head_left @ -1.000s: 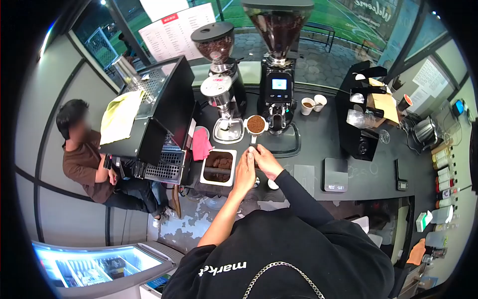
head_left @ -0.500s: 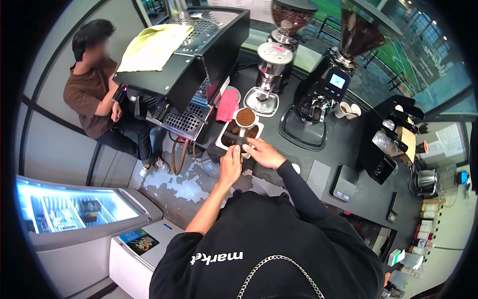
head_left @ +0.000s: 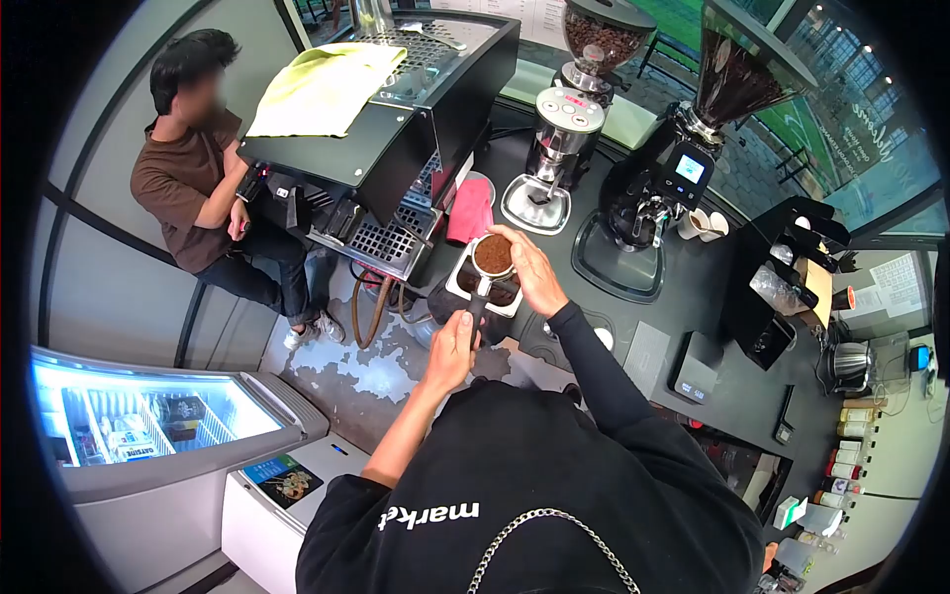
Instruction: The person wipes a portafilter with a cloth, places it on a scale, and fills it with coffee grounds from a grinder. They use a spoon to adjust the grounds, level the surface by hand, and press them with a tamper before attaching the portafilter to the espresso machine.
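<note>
My left hand (head_left: 452, 351) is wrapped round the black handle of a portafilter (head_left: 477, 305). Brown coffee grounds (head_left: 493, 254) fill its round basket, which faces up. At the basket's right side lies my right hand (head_left: 537, 274), its fingers stretched out and resting along the rim. Below the portafilter is a white-rimmed container (head_left: 507, 310) with dark grounds inside, partly covered by the portafilter. A pink cloth (head_left: 470, 210) lies just beyond the basket.
An espresso machine (head_left: 381, 148) with a yellow cloth (head_left: 322, 89) stands left. Two coffee grinders (head_left: 566, 124) (head_left: 648, 183) are at the back. Paper cups (head_left: 701, 225) and a black scale (head_left: 697, 366) sit right. A person (head_left: 193, 188) sits beyond the machine.
My right hand has moved from the handle area up to the basket's right side. My left hand keeps its grip on the portafilter, lower in view now. The camera view has shifted slightly.
</note>
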Demonstrator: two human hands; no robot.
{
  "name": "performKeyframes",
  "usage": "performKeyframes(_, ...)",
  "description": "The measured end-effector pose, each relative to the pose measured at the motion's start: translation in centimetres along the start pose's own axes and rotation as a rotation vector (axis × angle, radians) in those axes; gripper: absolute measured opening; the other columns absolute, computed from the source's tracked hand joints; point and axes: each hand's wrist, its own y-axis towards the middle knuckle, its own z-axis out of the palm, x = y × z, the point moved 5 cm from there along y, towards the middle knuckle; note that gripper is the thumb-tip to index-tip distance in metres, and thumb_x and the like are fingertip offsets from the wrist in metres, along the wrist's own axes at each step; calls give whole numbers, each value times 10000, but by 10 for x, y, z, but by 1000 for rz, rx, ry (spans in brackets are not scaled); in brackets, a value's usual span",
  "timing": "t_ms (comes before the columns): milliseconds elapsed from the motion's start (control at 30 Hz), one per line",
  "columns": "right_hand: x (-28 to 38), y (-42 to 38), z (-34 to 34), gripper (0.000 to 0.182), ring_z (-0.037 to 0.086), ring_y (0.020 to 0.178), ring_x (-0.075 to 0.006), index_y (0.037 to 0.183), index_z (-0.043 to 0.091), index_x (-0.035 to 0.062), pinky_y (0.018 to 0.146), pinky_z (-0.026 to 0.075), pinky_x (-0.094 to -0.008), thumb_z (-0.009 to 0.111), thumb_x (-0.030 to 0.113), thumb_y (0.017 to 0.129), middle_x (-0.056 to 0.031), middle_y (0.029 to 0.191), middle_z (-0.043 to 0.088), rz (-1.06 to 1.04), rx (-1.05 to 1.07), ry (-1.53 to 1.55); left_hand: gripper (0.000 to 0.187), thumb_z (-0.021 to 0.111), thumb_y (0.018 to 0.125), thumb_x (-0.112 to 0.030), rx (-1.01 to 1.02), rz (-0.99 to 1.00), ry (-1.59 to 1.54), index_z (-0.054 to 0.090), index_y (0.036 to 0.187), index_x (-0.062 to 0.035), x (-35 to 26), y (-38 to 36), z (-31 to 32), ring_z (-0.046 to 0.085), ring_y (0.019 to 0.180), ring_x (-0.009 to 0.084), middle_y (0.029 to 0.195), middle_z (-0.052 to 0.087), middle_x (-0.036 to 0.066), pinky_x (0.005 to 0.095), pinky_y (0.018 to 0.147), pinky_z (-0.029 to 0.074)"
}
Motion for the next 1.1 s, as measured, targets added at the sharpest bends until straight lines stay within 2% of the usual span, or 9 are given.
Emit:
performKeyframes(167, 7, 11, -4, 955, 560, 1258, -269, 1445, 545, 58, 1131, 380, -399, 51, 744, 1001, -130, 1387, 562, -54, 143, -57, 557, 340, 1107, -498, 35, 27, 60, 611, 1059, -14, -13, -2, -16, 464, 482, 89, 628, 525, 17, 291, 480, 378)
performKeyframes(300, -8, 14, 3, 1024, 503, 1339, -255, 1622, 268, 113, 1191, 317, -405, -10, 815, 931, -91, 1381, 559, 77, 32, 696, 558, 341, 1106, -498, 83, 20, 61, 623, 1083, -17, -16, -5, -18, 472, 494, 88, 635, 540, 20, 288, 486, 377)
performKeyframes(600, 10, 21, 6, 1107, 227, 1552, -269, 1638, 188, 119, 1267, 133, -420, -73, 861, 860, -98, 1662, 297, 72, 207, 466, 542, 310, 1119, -463, 106, 29, 34, 617, 1117, -16, -9, -12, -17, 463, 490, 75, 667, 548, 14, 267, 476, 391)
performKeyframes(700, -2, 21, -15, 878, 375, 1481, -268, 1597, 308, 95, 1233, 241, -437, 183, 738, 1013, -111, 1591, 419, 183, -69, 410, 549, 308, 1118, -467, 92, 70, 49, 609, 1131, -8, -10, -11, -14, 477, 490, 78, 672, 549, 16, 266, 474, 396)
performKeyframes(733, -18, 17, -25, 687, 572, 1298, -242, 1486, 484, 75, 1113, 430, -401, 364, 605, 1065, -138, 1383, 606, 183, -240, 384, 564, 303, 1117, -477, 96, 77, 78, 602, 1163, 0, -4, -9, -14, 491, 492, 85, 691, 554, 23, 267, 475, 408)
performKeyframes(767, -31, 12, -35, 518, 698, 877, -138, 1222, 640, 27, 789, 549, -285, 428, 482, 1093, -88, 1045, 711, 148, -374, 352, 564, 303, 1117, -477, 107, 70, 77, 602, 1163, 0, -1, -8, -11, 491, 492, 85, 691, 554, 23, 267, 475, 408)
performKeyframes(900, -57, -66, -71, 432, 503, 546, -66, 899, 546, 39, 468, 416, -261, 404, 390, 1106, -24, 807, 609, 527, -405, 227, 609, 284, 1109, -513, 153, 75, 73, 584, 1225, 4, 5, -13, 5, 520, 513, 99, 730, 575, 35, 276, 478, 423)
performKeyframes(1000, -61, -137, -60, 152, 579, 698, -129, 1133, 461, 37, 660, 519, -332, 474, 119, 1006, -68, 862, 596, 506, -303, 111, 718, 146, 1086, -583, 180, 125, 96, 556, 1266, -22, 15, -17, 31, 506, 501, 93, 755, 570, 18, 260, 435, 388)
performKeyframes(1100, -10, -172, -42, 503, 678, 979, -174, 1182, 634, -12, 866, 535, -330, 705, 425, 942, -105, 1052, 702, 546, -82, 23, 839, 101, 1031, -682, 248, 163, 46, 533, 1269, -3, 9, -22, 76, 498, 496, 99, 768, 569, 33, 257, 429, 393)
